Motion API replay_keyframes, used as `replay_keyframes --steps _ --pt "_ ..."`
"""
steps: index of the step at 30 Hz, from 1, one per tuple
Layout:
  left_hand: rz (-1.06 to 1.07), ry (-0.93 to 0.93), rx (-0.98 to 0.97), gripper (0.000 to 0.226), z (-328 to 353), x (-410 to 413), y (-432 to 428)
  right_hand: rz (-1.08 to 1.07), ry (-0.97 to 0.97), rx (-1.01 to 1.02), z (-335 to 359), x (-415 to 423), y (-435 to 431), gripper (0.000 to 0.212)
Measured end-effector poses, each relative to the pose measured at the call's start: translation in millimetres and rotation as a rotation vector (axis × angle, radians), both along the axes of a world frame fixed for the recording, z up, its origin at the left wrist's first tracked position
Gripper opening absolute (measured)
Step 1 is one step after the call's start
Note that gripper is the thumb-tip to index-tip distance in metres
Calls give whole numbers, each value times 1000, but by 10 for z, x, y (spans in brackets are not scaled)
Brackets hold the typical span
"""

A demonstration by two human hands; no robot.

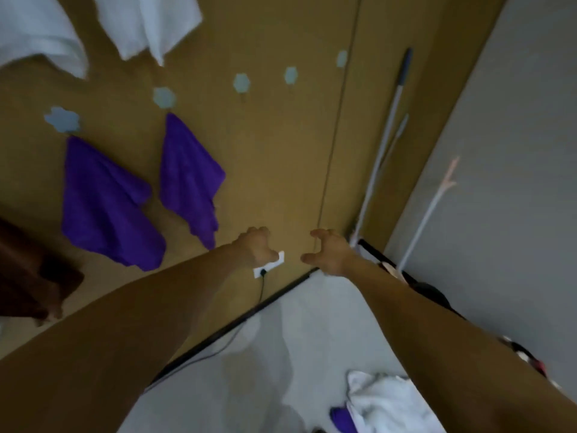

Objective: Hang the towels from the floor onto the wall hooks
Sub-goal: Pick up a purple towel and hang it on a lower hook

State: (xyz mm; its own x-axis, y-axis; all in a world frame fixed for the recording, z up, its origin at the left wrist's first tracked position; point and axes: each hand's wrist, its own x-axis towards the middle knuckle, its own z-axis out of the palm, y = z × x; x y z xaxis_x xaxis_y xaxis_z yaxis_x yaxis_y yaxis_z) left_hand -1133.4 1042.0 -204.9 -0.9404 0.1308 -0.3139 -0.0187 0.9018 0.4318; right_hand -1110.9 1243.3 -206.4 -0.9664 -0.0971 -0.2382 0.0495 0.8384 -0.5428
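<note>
Two purple towels hang on the tan wall: one (106, 207) from a pale blue hook (62, 119), the other (187, 179) from the hook (164, 96) beside it. Three more pale hooks (241, 82) to the right carry nothing. Two white towels (146, 23) hang at the top left. On the floor at the bottom right lie a white towel (387, 401) and a purple towel (342, 418) partly under it. My left hand (254, 246) and my right hand (327, 253) reach out low in front of the wall, fingers loosely curled, holding nothing.
A white socket (281, 259) with a black cable sits low on the wall behind my left hand. Mop poles (385, 142) lean in the corner at the right. A dark brown cloth (28, 273) hangs at the far left. A grey wall stands at the right.
</note>
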Motion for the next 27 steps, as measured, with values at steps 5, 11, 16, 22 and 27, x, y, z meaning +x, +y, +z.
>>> replay_keyframes --steps 5,11,16,22,27 --pt "-300 -63 -5 67 -38 442 1256 -174 -33 48 -73 835 1227 64" --pt "-554 -56 99 46 -198 1157 3006 -397 -102 39 -263 1951 2643 60" --pt "-706 -154 53 54 -647 1964 4302 -561 -187 34 -648 2868 3704 52" --pt "-813 -268 -15 65 -1332 2390 5135 -712 -346 -13 -1328 3489 4445 58" --pt "-863 -380 -52 64 -2147 2466 5660 -804 -477 -74 -2142 3835 4870 56"
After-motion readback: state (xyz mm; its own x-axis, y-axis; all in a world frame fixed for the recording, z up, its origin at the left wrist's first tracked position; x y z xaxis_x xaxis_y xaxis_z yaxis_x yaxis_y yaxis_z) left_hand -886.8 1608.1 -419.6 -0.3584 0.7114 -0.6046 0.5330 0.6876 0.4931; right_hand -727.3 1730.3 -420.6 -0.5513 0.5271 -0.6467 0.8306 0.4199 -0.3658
